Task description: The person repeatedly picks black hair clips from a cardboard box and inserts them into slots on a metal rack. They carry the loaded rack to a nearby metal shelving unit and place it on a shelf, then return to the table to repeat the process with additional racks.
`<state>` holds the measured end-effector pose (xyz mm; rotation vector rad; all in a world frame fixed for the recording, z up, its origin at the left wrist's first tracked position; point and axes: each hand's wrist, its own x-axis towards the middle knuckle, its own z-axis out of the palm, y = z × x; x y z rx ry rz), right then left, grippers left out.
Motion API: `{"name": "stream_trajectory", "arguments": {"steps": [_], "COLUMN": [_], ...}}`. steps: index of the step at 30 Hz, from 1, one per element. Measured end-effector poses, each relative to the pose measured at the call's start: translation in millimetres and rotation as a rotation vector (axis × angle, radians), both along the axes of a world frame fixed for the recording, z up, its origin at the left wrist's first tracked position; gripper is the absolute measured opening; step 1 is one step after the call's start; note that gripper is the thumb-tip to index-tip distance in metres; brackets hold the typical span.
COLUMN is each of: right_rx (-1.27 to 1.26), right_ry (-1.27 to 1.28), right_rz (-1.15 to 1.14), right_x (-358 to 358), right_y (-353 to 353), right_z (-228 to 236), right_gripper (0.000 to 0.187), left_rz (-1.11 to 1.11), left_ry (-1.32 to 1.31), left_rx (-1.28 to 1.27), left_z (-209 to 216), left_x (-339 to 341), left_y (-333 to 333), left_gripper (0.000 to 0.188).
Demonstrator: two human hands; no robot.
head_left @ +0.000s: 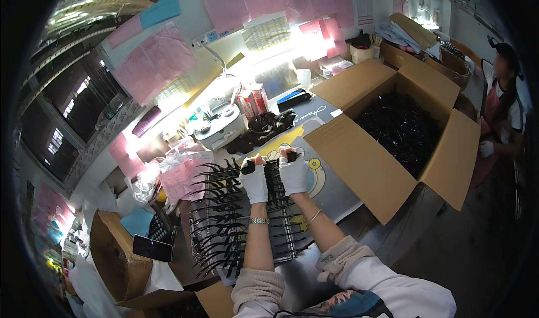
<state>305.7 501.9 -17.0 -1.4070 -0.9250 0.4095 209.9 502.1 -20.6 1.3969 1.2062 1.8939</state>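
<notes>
Black plastic claw-shaped hair clips, laid in rows on a grey tray just left of the big open brown cardboard box. Left hand and right hand, in white fingerless gloves, fingers curled and pinching small black pieces above the rows. Further black clips heaped inside that box. Black phone well left of it.

A large open cardboard box stands to the right, filled with dark pieces. Pink paper sheets hang on the wall behind the bench, above a lit strip. A phone lies on a brown carton at lower left. A crumpled clear plastic bag sits near a white desk appliance. Another person works at far right
</notes>
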Motion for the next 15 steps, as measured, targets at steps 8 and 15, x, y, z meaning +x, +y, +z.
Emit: {"name": "stream_trajectory", "arguments": {"steps": [8,15], "right_rx": [-0.084,0.145], "right_ry": [1.324,2.096], "right_rz": [-0.086,1.003], "right_x": [20,75], "right_y": [12,3], "right_z": [-46,-58], "right_gripper": [0.032,0.026], "left_rz": [-0.03,-0.006], "left_ry": [-0.206,-0.152], "left_rx": [0.002,-0.061], "left_z": [-3,-7], "left_x": [-12,-19], "left_y": [4,5], "left_gripper": [0.022,0.026]}}
